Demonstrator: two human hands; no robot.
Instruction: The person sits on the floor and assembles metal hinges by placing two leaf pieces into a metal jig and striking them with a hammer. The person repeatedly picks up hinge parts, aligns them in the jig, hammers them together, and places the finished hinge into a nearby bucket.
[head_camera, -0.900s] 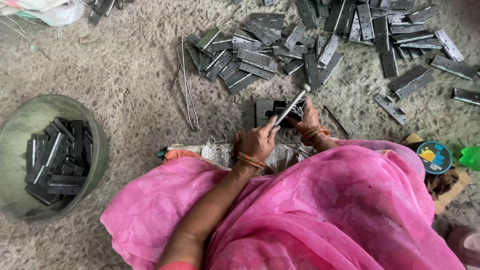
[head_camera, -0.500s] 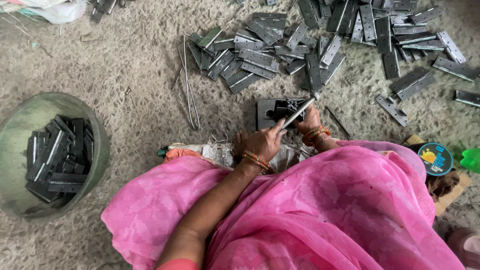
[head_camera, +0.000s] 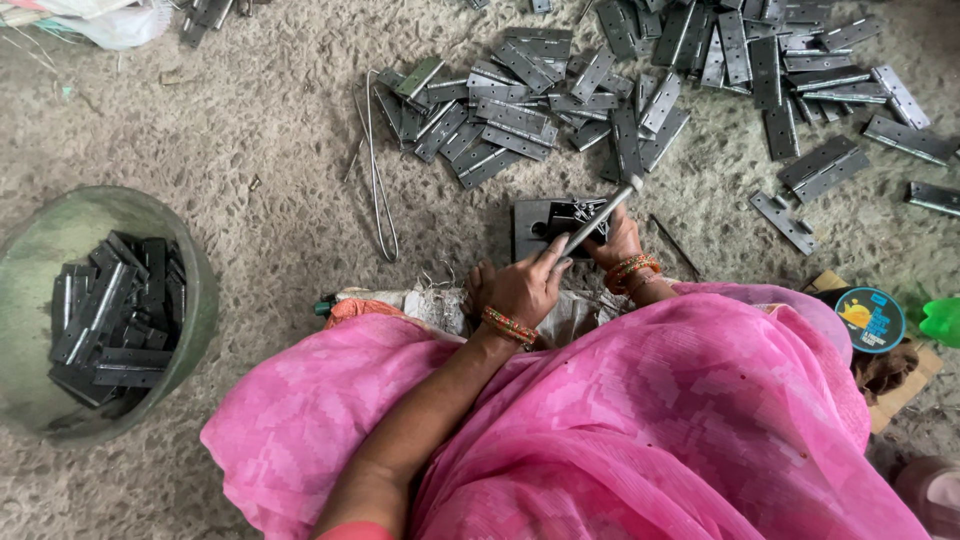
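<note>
My left hand (head_camera: 520, 290) is shut on a thin metal rod (head_camera: 600, 215) that slants up and to the right over a dark metal block (head_camera: 532, 222) on the ground. My right hand (head_camera: 618, 243), with bangles on the wrist, rests on a dark hinge (head_camera: 578, 212) lying on that block; its fingers are partly hidden by the rod. A heap of grey metal hinges (head_camera: 520, 120) is spread on the ground just beyond the block. My pink garment (head_camera: 640, 420) fills the lower part of the view.
A green round bowl (head_camera: 195, 300) at the left holds several dark hinges. A bent wire (head_camera: 378, 180) lies left of the block. More hinges (head_camera: 820, 165) lie scattered at the upper right. A round blue tin (head_camera: 868, 318) and a green object (head_camera: 942, 322) sit at the right edge.
The rod's tip has shifted a little to the right over the block. Both hands stay at the block.
</note>
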